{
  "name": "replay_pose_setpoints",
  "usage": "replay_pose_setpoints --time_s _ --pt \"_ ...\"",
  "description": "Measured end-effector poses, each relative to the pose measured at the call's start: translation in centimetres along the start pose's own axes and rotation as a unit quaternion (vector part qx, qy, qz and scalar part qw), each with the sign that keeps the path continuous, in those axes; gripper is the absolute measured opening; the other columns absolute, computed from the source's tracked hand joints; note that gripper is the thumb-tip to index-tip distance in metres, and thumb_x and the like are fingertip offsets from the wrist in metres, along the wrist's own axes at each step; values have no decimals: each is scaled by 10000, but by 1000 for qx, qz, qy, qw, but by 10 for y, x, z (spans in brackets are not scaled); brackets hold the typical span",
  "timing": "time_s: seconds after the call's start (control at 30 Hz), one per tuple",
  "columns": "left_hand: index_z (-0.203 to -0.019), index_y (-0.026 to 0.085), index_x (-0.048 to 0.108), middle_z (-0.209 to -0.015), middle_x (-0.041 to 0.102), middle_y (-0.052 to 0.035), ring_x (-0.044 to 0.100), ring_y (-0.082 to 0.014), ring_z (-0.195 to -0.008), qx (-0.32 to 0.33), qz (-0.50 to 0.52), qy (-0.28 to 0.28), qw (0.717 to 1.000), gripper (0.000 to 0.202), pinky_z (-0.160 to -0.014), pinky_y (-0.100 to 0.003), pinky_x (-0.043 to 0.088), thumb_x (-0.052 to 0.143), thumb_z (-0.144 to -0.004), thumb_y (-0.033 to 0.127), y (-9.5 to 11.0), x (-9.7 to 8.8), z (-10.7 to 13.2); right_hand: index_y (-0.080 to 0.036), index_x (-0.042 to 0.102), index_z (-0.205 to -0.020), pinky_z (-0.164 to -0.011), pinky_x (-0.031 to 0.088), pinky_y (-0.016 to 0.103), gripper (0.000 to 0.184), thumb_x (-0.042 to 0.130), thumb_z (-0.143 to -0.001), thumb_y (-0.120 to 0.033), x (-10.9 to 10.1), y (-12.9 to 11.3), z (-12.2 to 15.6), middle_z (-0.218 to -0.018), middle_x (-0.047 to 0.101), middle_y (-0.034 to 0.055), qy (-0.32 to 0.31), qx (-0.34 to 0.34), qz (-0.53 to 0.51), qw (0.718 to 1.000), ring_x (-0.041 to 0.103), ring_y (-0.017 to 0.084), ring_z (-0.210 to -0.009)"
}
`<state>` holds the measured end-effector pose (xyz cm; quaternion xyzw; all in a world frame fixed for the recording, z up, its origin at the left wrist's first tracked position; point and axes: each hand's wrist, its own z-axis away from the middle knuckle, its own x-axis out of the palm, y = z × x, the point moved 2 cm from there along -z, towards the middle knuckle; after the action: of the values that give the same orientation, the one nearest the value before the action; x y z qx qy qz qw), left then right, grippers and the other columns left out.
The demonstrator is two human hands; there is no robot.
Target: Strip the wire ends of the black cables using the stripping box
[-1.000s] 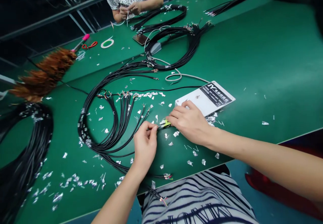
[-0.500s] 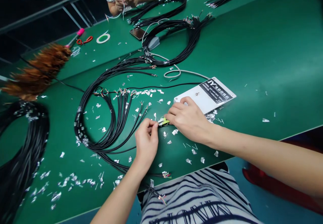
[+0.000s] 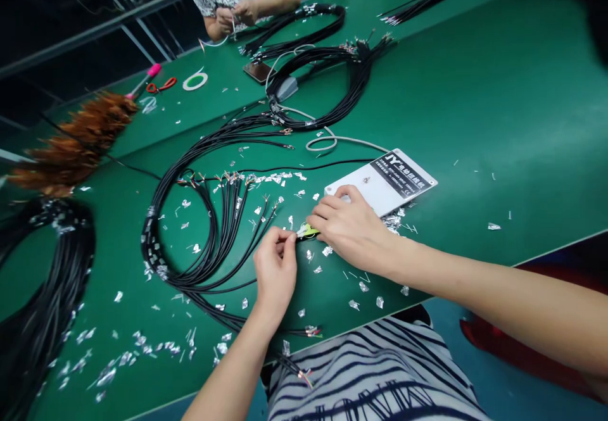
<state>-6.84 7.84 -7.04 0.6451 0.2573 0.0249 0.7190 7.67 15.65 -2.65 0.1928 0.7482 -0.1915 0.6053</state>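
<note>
My left hand (image 3: pixel 275 268) is closed, pinching a black cable near its end; the cable trails down-left into the bundle of black cables (image 3: pixel 152 234). My right hand (image 3: pixel 354 234) is closed around a small yellow-green tool (image 3: pixel 311 228), mostly covered by the fingers, so its exact kind does not show. Its tip meets the cable end just beside my left fingertips. Right behind my right hand lies a white box with a black label (image 3: pixel 399 174), which the knuckles overlap. Several cable ends with bared wires (image 3: pixel 232 183) fan out left of my hands.
Foil scraps (image 3: pixel 107 373) litter the green table (image 3: pixel 475 111). Beyond are another cable coil (image 3: pixel 354 101), a phone (image 3: pixel 259 71), a tape roll (image 3: pixel 203 80), red-handled scissors (image 3: pixel 162 85) and a brown feather duster (image 3: pixel 78 139). Across the table, a co-worker's hands (image 3: pixel 235 17) handle a white strip.
The view has shifted slightly. Another person's hand has come into sight at the top, at the red-handled tool. My hands keep nearly the same place and hold.
</note>
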Motion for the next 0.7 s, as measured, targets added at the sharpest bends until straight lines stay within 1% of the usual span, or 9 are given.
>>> replay_pose_setpoints --time_s 0.07,0.13,0.2,0.23,0.33,0.43,0.5,0.6,0.7 --pt "-741 187 550 -661 545 20 510 -112 -555 -5 7 0 1000 174 -508 -207 378 577 -850 319 0 0 0 -147 667 -969 -863 307 399 94 646 -878 -140 -8 6 13 -1010 744 73 68 10 -33 997 640 241 -973" --pt "-742 188 551 -655 547 20 513 -115 -556 -12 14 -2 1000 177 -509 -208 379 585 -846 327 0 -1 0 -159 638 -1060 -879 345 388 141 610 -923 -165 -17 13 35 -1093 742 67 162 49 -62 984 653 222 -1019" --pt "-744 188 555 -649 547 21 516 -116 -557 -16 19 -6 1000 176 -508 -207 380 596 -838 331 0 -1 0 -178 620 -1017 -863 382 371 109 582 -931 -121 -21 19 59 -1067 758 55 244 96 -69 963 665 211 -1019" --pt "-744 188 558 -649 547 20 517 -117 -559 -17 21 -5 1000 175 -506 -207 380 602 -833 331 0 -1 -1 -186 610 -980 -861 392 372 109 579 -924 -98 -21 20 69 -1058 763 52 262 108 -66 957 663 220 -1036" --pt "-737 188 560 -651 552 17 525 -121 -566 -15 21 1 1000 172 -503 -207 382 616 -820 328 1 -1 -2 -209 578 -932 -863 393 385 155 581 -904 -56 -12 17 88 -1096 760 32 251 114 -56 960 654 244 -1092" --pt "-734 187 569 -642 555 17 531 -122 -560 -9 13 3 1000 169 -495 -205 380 626 -815 324 0 -3 -1 -222 568 -926 -874 388 394 198 611 -877 -35 -1 16 92 -1092 762 6 256 116 -29 959 665 243 -1079" --pt "-744 184 579 -649 566 14 533 -120 -559 -12 12 8 1000 165 -488 -202 377 631 -816 324 -2 -6 1 -226 571 -921 -884 393 397 214 632 -860 -30 2 18 91 -1072 768 0 265 111 -18 958 673 237 -1048" --pt "-739 179 576 -640 559 18 506 -104 -525 -17 31 23 999 174 -459 -193 355 648 -806 322 -4 -13 5 -233 585 -926 -893 410 404 213 632 -862 -35 1 21 89 -1041 773 7 271 106 -30 956 667 235 -1032" --pt "-733 177 559 -581 499 44 445 -80 -456 -12 56 31 998 192 -429 -186 326 640 -813 332 -4 -21 0 -228 600 -984 -914 423 429 201 618 -878 -59 -5 15 91 -1064 758 50 281 111 -72 951 627 260 -1100"
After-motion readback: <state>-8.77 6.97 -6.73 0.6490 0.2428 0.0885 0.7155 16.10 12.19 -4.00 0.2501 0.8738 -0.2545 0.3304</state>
